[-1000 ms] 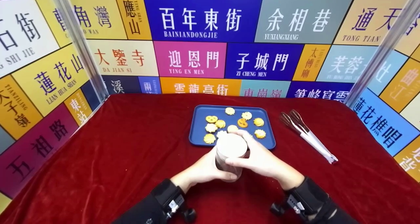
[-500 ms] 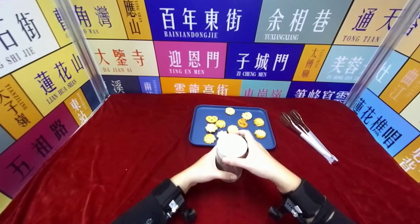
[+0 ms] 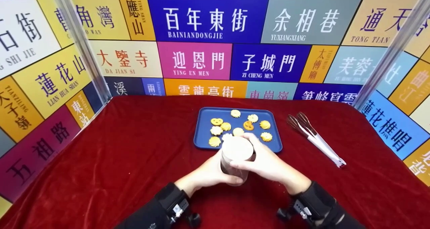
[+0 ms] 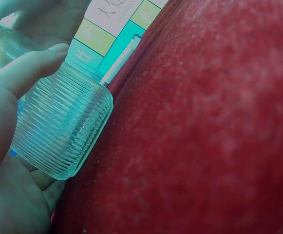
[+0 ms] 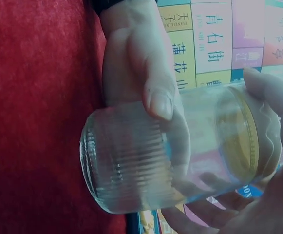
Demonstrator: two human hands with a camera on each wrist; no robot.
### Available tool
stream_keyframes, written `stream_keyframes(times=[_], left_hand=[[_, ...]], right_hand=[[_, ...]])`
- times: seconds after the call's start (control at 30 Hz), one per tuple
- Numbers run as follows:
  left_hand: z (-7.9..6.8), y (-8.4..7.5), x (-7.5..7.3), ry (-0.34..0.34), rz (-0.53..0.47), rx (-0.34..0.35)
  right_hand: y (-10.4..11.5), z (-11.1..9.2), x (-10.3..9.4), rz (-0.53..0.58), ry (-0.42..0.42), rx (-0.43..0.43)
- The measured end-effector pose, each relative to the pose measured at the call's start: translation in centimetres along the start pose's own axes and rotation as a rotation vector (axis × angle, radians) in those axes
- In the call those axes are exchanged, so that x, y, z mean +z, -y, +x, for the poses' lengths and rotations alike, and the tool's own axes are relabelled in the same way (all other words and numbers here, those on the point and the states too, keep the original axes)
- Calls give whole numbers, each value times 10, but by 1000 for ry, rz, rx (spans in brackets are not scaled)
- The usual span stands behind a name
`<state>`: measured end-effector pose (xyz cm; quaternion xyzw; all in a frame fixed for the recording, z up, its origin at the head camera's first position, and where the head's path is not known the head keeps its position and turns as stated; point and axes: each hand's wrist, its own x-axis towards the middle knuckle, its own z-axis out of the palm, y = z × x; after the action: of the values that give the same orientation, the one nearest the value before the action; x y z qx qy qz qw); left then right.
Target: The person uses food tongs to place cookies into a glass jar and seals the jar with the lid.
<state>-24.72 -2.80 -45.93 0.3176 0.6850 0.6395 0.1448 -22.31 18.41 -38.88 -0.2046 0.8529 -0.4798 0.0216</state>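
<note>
A clear glass jar (image 5: 131, 156) with a ribbed lower part and a pale lid (image 3: 237, 149) is held up in front of the body, tilted. My left hand (image 3: 209, 173) wraps round the jar's body, its thumb lying across the near side. My right hand (image 3: 270, 163) grips the lid, fingers on the far side and thumb on the near rim. Through the glass in the right wrist view, no contents show. Just beyond the hands lies a blue tray (image 3: 204, 120) bearing several cookies (image 3: 216, 131), some pretzel-shaped; the jar and right hand hide part of its near edge.
Tongs (image 3: 324, 150) with brown whisk-like heads and a pale handle lie right of the tray. A red cloth (image 3: 141, 155) covers the table. Transparent posts (image 3: 88, 51) rise at the far corners, before a wall of coloured name panels.
My right wrist swung slightly left, then back right, with its thumb shifting along the lid's rim. My left hand and the jar stay in place, as do the tray and tongs.
</note>
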Motion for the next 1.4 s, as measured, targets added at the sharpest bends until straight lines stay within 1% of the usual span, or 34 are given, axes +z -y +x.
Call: stream_keyframes(times=[0.1,0.23,0.43,0.6,0.7,0.77,0.9,1.0,1.2,1.4], left_hand=[[0,0,0,-8,18,-5],[0,0,0,-14,32,-12],[-1,-1,0,-24,49,-12],[0,0,-1,-11,30,-6],[-1,0,-1,1,11,-5],[0,0,-1,5,5,-1],[1,0,-1,6,14,10],[1,0,-1,1,21,13],[1,0,-1,-9,36,1],[0,0,-1,-12,35,-5]], right_hand=[[-1,-1,-4,22,30,-18],[-2,-1,-6,33,51,-21],[-3,0,-5,39,52,-39],[-4,0,-4,42,54,-56],[-2,0,-2,56,41,-41],[-2,0,1,58,14,-22],[1,0,8,28,-60,21],[2,-1,11,-4,-96,44],[2,0,12,-22,-89,44],[2,1,9,0,-62,33]])
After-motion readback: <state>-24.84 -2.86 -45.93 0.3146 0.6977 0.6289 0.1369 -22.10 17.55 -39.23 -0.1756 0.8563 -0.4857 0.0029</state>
